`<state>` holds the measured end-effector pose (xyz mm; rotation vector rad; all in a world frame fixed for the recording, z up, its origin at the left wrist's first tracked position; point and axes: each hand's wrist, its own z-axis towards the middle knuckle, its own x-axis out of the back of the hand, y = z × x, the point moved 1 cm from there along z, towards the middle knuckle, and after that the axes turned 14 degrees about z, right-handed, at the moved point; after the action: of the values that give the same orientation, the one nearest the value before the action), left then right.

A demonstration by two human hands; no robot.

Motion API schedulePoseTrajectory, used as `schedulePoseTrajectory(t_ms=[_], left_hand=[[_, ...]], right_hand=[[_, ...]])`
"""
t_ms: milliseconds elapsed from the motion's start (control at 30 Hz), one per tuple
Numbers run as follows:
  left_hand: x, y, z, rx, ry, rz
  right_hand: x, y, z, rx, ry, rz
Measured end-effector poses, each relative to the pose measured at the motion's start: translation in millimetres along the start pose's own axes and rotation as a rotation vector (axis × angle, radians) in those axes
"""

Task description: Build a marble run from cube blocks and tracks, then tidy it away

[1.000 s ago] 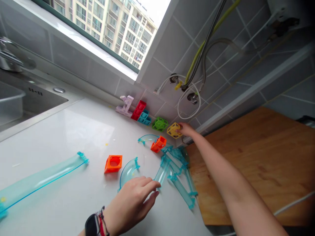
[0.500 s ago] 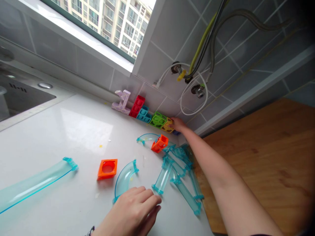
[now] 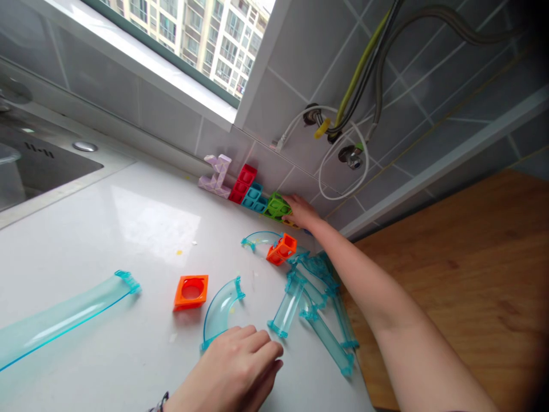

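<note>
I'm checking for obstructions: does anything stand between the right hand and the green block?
Nothing visible does. The right hand is at the edge of the green block, overlapping it in this view; actual contact is unclear.

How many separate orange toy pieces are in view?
2. One orange block is left of the nearer curved track; the other orange piece is at the right end of the farther curved track. Others may be hidden.
</note>
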<state>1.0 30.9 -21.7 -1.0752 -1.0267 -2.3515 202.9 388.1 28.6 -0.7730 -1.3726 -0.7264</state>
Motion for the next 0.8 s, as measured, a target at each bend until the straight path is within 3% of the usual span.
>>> schedulePoseTrajectory(t_ms=[233,800], left_hand=[[3.4,0,-1,0.029,-0.029,0.012],[2.6,1,-2,0.047,-0.107,0.025]], right_hand=[[-11,9,3,-0.04,0.079,-0.028],[-14,35,-20,-0.102,0.144,-0.018]])
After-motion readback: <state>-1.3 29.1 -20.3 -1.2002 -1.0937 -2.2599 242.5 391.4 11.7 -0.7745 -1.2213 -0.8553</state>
